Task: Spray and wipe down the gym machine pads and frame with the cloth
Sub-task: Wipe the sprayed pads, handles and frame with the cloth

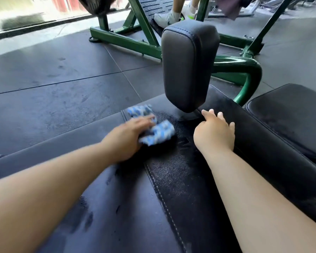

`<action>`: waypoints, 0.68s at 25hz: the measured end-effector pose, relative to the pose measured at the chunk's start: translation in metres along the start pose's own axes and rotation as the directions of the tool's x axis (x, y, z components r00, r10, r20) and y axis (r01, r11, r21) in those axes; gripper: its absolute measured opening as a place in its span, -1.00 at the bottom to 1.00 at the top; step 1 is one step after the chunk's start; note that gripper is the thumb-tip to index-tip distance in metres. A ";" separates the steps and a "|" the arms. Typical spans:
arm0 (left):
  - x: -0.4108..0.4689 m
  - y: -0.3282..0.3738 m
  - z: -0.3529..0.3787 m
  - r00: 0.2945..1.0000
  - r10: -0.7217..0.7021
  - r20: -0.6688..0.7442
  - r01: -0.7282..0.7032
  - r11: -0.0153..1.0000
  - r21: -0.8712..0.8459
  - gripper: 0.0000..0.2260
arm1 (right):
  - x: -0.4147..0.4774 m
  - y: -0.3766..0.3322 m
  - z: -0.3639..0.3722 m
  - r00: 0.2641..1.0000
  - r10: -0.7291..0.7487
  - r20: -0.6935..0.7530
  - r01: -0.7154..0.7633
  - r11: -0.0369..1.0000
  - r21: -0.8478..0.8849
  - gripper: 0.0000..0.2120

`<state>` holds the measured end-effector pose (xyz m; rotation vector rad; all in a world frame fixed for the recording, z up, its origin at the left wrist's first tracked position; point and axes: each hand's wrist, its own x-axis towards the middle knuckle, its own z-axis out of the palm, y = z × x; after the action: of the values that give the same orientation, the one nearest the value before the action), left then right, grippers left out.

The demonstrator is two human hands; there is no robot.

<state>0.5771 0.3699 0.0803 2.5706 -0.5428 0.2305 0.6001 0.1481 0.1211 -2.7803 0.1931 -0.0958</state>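
Black vinyl pad (128,207) ran lengthwise, near to far, wet-streaked. Left hand (128,136), mid-frame, fingers flat, pressed cloth (161,134); damp strip lay rightward toward right hand (214,134), fingers loosely spread. Upright pad (188,66), green frame (128,42) beyond.

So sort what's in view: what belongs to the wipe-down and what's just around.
Job: blue-and-white cloth under the left hand; right hand resting on the long seat pad; upright pad; side pad; green frame.
Just around: another person's shoes; rubber floor mats.
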 end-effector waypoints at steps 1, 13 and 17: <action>0.021 -0.013 0.000 0.987 -0.159 -0.022 0.159 0.987 -0.003 -0.62 | 0.002 0.001 0.001 1.000 -0.013 -0.001 0.013 0.999 -0.034 -0.50; 0.065 -0.023 0.008 0.950 -0.312 0.021 0.305 0.937 0.172 -0.61 | 0.018 -0.009 -0.007 0.998 -0.011 0.067 0.006 0.996 0.087 -0.38; 0.102 0.004 0.023 0.921 -0.368 -0.128 0.377 0.924 0.061 -0.77 | 0.019 -0.008 -0.003 0.999 -0.019 0.050 0.016 0.998 0.062 -0.38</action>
<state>0.6689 0.3210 0.0884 2.6597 0.0060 0.2693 0.6194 0.1519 0.1280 -2.7199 0.1504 -0.0345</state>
